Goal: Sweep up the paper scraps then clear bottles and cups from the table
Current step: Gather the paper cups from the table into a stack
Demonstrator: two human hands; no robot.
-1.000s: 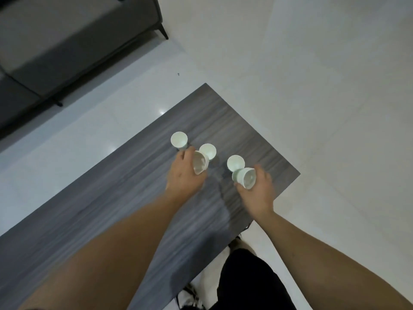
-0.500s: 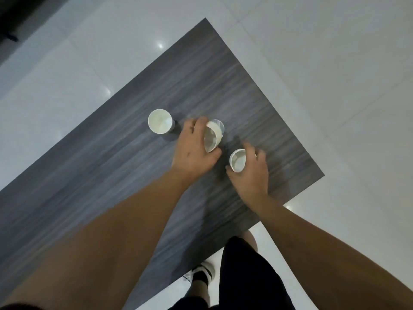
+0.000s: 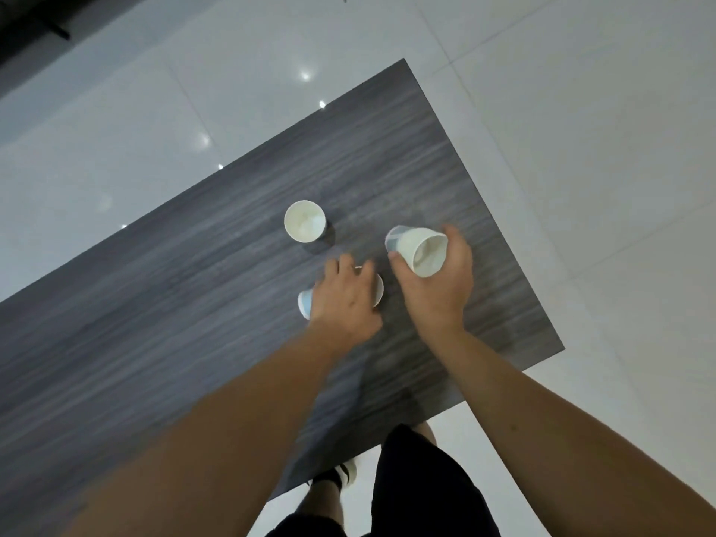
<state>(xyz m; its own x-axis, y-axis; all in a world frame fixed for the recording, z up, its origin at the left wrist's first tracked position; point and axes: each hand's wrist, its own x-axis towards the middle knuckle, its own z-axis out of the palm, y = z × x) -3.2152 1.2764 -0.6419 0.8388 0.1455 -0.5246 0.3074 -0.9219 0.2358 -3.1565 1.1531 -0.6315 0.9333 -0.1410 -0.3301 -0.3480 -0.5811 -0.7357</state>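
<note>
One white paper cup (image 3: 304,220) stands upright and alone on the dark grey wood-grain table (image 3: 193,304). My left hand (image 3: 346,300) is closed over paper cups (image 3: 305,303) held on their side, a blue-tinted base sticking out to the left. My right hand (image 3: 439,288) grips nested paper cups (image 3: 420,248) tilted with the mouth toward me, just above the table near its right end.
The table's right corner (image 3: 558,346) and near edge border a glossy white tile floor (image 3: 581,149). A dark sofa base (image 3: 31,21) shows at the top left. My legs and a shoe (image 3: 345,472) are below the table's near edge.
Both hands have lifted their cups off the table and turned them on their sides; the cups each hand reached for are now nested in its grip. The view has shifted.
</note>
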